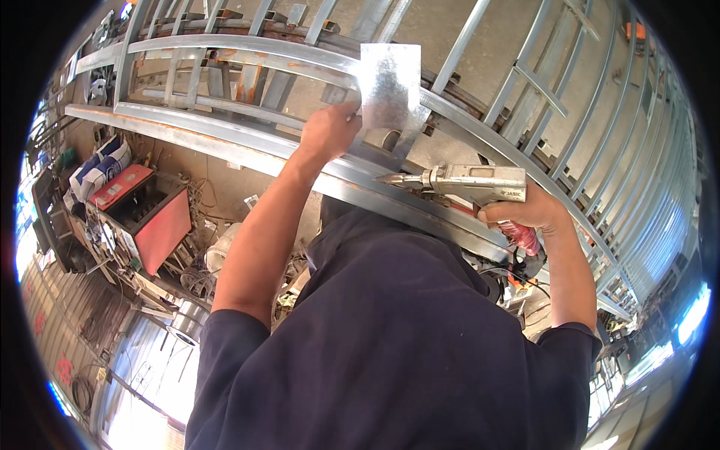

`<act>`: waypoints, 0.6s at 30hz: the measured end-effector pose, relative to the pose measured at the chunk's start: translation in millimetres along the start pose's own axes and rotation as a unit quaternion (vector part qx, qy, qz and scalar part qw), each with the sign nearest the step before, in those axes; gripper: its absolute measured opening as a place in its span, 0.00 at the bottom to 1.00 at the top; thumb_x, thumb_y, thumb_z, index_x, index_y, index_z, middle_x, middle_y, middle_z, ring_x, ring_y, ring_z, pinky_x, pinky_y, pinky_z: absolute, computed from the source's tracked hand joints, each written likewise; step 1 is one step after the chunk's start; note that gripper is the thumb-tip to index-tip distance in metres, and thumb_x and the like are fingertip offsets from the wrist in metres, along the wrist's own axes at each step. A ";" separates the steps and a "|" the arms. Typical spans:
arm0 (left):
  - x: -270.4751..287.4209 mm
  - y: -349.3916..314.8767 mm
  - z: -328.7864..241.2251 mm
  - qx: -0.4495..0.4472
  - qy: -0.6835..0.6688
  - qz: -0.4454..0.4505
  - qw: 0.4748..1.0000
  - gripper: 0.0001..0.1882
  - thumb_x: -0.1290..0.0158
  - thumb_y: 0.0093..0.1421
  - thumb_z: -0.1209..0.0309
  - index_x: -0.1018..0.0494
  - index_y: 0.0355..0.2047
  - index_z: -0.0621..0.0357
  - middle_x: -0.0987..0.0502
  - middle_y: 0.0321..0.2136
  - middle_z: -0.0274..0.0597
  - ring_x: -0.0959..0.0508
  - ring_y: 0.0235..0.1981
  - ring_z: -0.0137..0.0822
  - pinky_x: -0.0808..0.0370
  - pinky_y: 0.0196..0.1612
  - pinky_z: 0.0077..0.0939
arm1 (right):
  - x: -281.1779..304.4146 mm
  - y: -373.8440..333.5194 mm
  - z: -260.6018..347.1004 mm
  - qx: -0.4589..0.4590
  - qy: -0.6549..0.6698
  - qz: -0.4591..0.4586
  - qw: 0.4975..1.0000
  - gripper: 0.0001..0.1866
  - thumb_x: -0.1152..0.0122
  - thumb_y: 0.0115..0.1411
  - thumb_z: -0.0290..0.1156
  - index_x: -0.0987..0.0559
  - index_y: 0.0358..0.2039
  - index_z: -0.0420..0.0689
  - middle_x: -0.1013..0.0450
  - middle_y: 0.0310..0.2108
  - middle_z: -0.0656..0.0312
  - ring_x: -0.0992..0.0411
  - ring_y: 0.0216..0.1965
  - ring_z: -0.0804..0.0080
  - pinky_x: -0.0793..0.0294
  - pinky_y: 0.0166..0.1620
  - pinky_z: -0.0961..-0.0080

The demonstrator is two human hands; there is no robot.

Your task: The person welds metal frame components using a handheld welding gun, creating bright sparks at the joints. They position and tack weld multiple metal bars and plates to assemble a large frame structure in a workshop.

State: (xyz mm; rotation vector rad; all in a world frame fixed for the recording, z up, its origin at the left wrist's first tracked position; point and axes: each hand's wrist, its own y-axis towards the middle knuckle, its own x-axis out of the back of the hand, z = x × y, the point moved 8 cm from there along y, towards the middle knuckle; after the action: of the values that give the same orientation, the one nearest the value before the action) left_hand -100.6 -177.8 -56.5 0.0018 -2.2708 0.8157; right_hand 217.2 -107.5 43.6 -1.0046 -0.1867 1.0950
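My left hand (330, 133) pinches the lower left edge of a flat, shiny rectangular metal plate (391, 86). The plate overlaps a long rail of the welded steel frame (247, 58); whether it rests on the rail I cannot tell. My right hand (531, 212) is closed around the red-wrapped grip of a welding gun (476, 178) with a grey boxy body. Its pointed nozzle faces left, just above the near steel rail (360, 180) in front of my body. The gun's tip sits below the plate and apart from it.
More steel bars (607, 142) run in rows to the right. On the left stands a red open-topped box (163, 229), with a blue and white bag (101, 169) beside it. Cables and scrap clutter the floor (196, 176). An orange object (636, 31) lies at the far right.
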 end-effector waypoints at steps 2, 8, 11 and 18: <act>-0.3 6.4 0.4 0.005 0.018 0.036 0.999 0.24 0.45 0.63 0.58 0.21 0.58 0.49 0.16 0.39 0.58 0.18 0.44 0.60 0.23 0.49 0.48 | 0.2 9.4 3.6 -0.006 -0.004 -0.003 1.000 0.33 0.25 0.55 0.25 0.25 0.63 0.40 0.20 0.38 0.59 0.23 0.34 0.74 0.22 0.34 0.72; -0.9 18.2 4.8 -0.043 0.011 0.060 0.997 0.23 0.44 0.62 0.58 0.21 0.56 0.52 0.16 0.41 0.58 0.17 0.45 0.58 0.22 0.48 0.46 | -10.9 29.9 22.8 -0.032 0.031 -0.012 0.999 0.30 0.26 0.55 0.25 0.23 0.59 0.38 0.21 0.31 0.60 0.24 0.28 0.73 0.24 0.31 0.73; -1.0 26.3 6.4 -0.024 0.018 0.118 0.993 0.21 0.43 0.61 0.59 0.19 0.51 0.54 0.15 0.40 0.54 0.16 0.42 0.54 0.21 0.47 0.43 | -8.7 42.6 25.2 -0.027 -0.020 -0.029 0.999 0.29 0.27 0.56 0.25 0.22 0.58 0.39 0.21 0.31 0.61 0.24 0.28 0.74 0.24 0.31 0.74; 6.5 32.6 -2.6 0.018 0.120 0.149 0.981 0.20 0.39 0.58 0.56 0.16 0.49 0.46 0.14 0.38 0.47 0.14 0.39 0.49 0.20 0.44 0.40 | -17.4 64.4 34.5 -0.010 -0.025 -0.031 0.999 0.26 0.28 0.56 0.26 0.22 0.56 0.39 0.21 0.30 0.63 0.25 0.27 0.75 0.25 0.33 0.74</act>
State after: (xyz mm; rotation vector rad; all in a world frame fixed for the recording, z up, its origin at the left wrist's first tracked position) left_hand -111.3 -148.8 -69.1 -0.4082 -2.0524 0.9556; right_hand 146.8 -95.8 20.4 -0.9825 -0.2682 1.0647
